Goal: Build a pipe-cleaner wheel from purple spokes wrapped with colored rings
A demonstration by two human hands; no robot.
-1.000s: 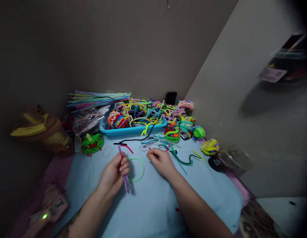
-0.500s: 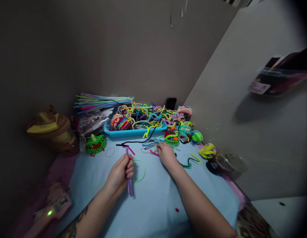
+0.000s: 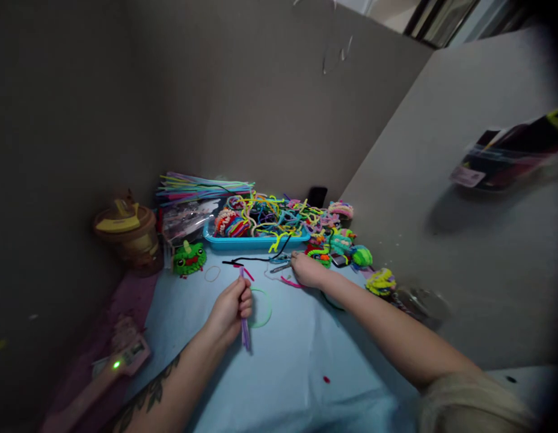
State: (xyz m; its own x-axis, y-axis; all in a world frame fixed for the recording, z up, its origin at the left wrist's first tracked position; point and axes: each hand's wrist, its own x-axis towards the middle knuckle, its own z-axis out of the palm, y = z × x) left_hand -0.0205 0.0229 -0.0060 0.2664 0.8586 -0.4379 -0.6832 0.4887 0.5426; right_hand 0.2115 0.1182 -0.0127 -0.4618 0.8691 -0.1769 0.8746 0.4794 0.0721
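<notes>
My left hand point(image 3: 231, 307) is closed around a small bundle of purple pipe cleaners point(image 3: 245, 334), held upright over the blue cloth. A thin light-green ring point(image 3: 263, 313) lies beside that hand. My right hand point(image 3: 308, 270) reaches to the middle of the table with its fingers bent down. A slim silver-grey tool point(image 3: 280, 268) ends right at these fingertips; what they grip is hidden. A short pink pipe cleaner point(image 3: 290, 281) lies just under that hand. Black pieces of pipe cleaner point(image 3: 233, 263) lie ahead of my left hand.
Behind stands a blue tray point(image 3: 256, 243) heaped with tangled pipe cleaners. A bundle of straight pipe cleaners point(image 3: 202, 187) lies back left, near a green fuzzy figure point(image 3: 189, 258) and a brown lidded cup point(image 3: 130, 234). Fuzzy yellow point(image 3: 381, 282) and green point(image 3: 361, 256) pieces lie right.
The view has shifted, so the table things sit farther right in it. My right forearm has swung outward, and its hand is still by the silver tool. My left hand keeps the purple bundle.
</notes>
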